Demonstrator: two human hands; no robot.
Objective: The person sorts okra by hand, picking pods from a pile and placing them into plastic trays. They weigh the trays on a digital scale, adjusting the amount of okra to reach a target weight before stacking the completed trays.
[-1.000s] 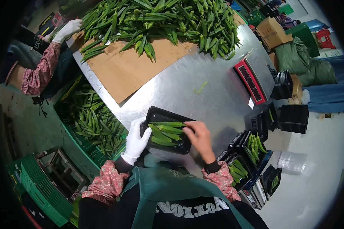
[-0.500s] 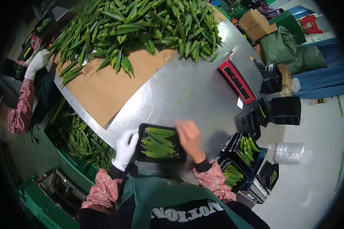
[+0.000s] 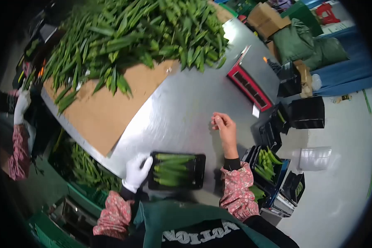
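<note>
A black tray (image 3: 199, 171) with several green okra pods (image 3: 171, 169) laid side by side sits at the table's near edge. Beside its left rim is my left hand (image 3: 136, 174), in a white glove, with the thumb apart from the fingers and right at the rim. My bare right hand (image 3: 226, 129) is up and to the right of the tray, over the metal table (image 3: 182, 109). Its fingers are curled in toward the thumb, and nothing shows between them. A large heap of okra (image 3: 140, 37) covers the far side of the table, partly on brown cardboard (image 3: 107, 111).
A red scale (image 3: 252, 89) stands on the right of the table. Filled okra trays (image 3: 266, 165) are stacked at my right, near black crates (image 3: 308, 112). Green crates (image 3: 84, 196) with okra lie below left. Another person's gloved hand (image 3: 22, 106) is at the far left.
My right hand has left the tray's right side and moved up and away over the table. My left hand stays beside the tray. The view has shifted slightly.
</note>
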